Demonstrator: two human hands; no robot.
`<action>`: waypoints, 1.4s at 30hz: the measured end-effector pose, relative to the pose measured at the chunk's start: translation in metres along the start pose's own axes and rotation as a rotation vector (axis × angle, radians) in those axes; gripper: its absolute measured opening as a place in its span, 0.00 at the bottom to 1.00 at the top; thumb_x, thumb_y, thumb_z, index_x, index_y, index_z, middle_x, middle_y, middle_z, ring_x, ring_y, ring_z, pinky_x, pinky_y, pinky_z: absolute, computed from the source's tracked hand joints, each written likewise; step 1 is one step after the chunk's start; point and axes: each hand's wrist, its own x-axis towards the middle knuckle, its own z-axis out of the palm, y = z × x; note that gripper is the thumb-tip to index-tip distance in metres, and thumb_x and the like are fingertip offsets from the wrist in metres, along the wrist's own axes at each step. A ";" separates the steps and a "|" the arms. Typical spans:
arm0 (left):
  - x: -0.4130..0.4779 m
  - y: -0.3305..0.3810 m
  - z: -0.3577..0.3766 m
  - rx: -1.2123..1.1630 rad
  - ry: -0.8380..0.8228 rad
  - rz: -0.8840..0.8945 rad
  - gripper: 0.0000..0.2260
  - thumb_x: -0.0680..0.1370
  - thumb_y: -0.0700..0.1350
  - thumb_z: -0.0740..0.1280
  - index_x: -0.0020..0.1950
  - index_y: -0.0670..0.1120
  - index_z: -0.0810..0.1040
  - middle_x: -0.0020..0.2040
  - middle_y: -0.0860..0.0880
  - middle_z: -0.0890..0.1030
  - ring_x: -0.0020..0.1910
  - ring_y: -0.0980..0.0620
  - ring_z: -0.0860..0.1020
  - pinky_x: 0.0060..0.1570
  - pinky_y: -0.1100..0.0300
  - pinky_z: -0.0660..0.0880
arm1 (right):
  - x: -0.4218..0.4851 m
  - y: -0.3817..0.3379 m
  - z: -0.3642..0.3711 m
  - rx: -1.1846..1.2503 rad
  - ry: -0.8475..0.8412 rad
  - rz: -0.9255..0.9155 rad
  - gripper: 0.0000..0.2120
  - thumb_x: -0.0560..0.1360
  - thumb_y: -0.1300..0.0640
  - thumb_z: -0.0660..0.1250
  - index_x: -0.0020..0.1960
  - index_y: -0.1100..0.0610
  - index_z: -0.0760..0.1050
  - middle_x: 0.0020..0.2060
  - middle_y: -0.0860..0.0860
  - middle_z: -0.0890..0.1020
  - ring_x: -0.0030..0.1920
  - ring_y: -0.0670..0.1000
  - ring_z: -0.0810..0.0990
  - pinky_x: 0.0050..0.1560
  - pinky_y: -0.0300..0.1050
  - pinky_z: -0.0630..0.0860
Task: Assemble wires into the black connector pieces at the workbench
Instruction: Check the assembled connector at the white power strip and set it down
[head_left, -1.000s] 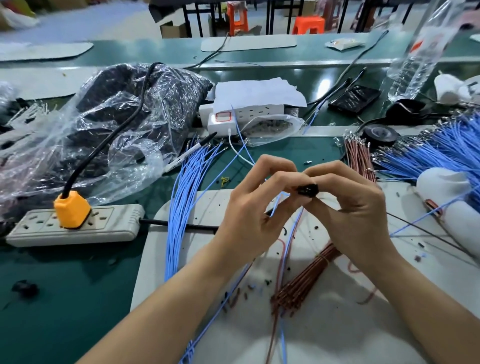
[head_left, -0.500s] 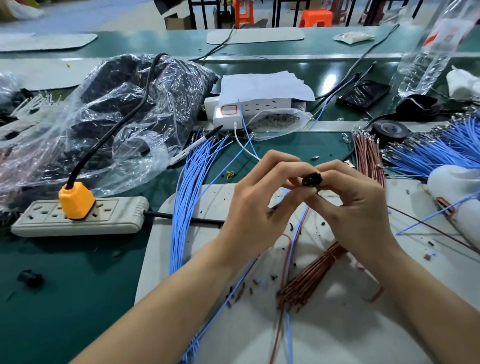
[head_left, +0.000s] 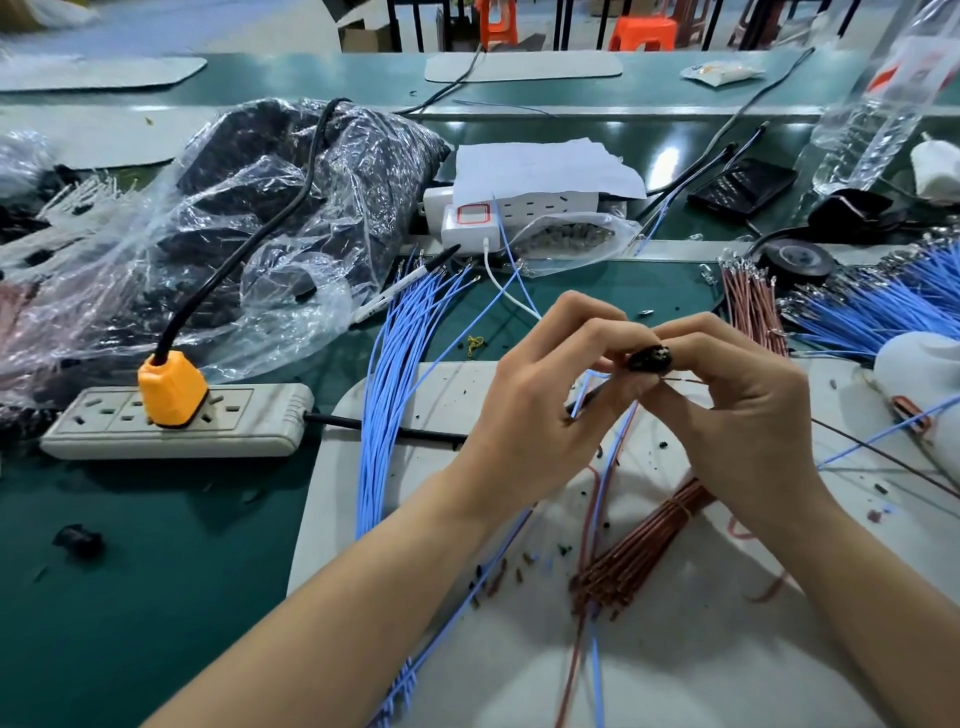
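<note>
Head view: holding both hands up together over the white mat (head_left: 363, 519) on the green bench (head_left: 156, 597). Pinching the black connector piece (head_left: 649, 358) between the curled fingertips of the left hand (head_left: 535, 410) and the right hand (head_left: 737, 415), raised clear of the mat. Trailing a blue wire (head_left: 601, 493) and a brown wire (head_left: 588, 519) down from the grip toward the near edge; not showing which cavity either is entering. Noting a tied brown wire bundle (head_left: 639, 556) lying on the mat below the right wrist, and a blue wire bundle (head_left: 384, 389) running along the mat's left edge. Recording a power strip (head_left: 176, 421) carrying an orange plug (head_left: 169, 382) at left, beside a crumpled plastic bag (head_left: 234, 234). Logging a tape roll (head_left: 795, 260) and a tilted water bottle (head_left: 878, 119) at far right.
</note>
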 end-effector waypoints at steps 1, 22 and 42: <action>0.000 0.000 0.000 0.005 0.001 0.000 0.06 0.75 0.33 0.68 0.52 0.34 0.79 0.47 0.45 0.73 0.44 0.50 0.77 0.47 0.56 0.78 | 0.000 0.000 0.000 -0.003 -0.001 0.001 0.08 0.70 0.59 0.72 0.45 0.48 0.77 0.42 0.50 0.81 0.41 0.49 0.80 0.45 0.40 0.76; 0.000 0.002 0.000 -0.015 0.070 0.010 0.07 0.75 0.36 0.68 0.53 0.39 0.78 0.46 0.46 0.80 0.43 0.51 0.78 0.42 0.54 0.76 | 0.000 0.000 -0.001 -0.005 0.002 0.025 0.06 0.70 0.58 0.72 0.44 0.49 0.78 0.41 0.48 0.81 0.40 0.44 0.79 0.44 0.36 0.75; 0.001 0.003 0.002 0.027 0.003 -0.035 0.08 0.74 0.33 0.70 0.52 0.35 0.80 0.46 0.43 0.80 0.43 0.49 0.79 0.47 0.57 0.77 | 0.000 0.012 -0.001 -0.166 -0.096 0.066 0.08 0.70 0.62 0.69 0.43 0.68 0.80 0.37 0.55 0.80 0.38 0.48 0.78 0.43 0.31 0.72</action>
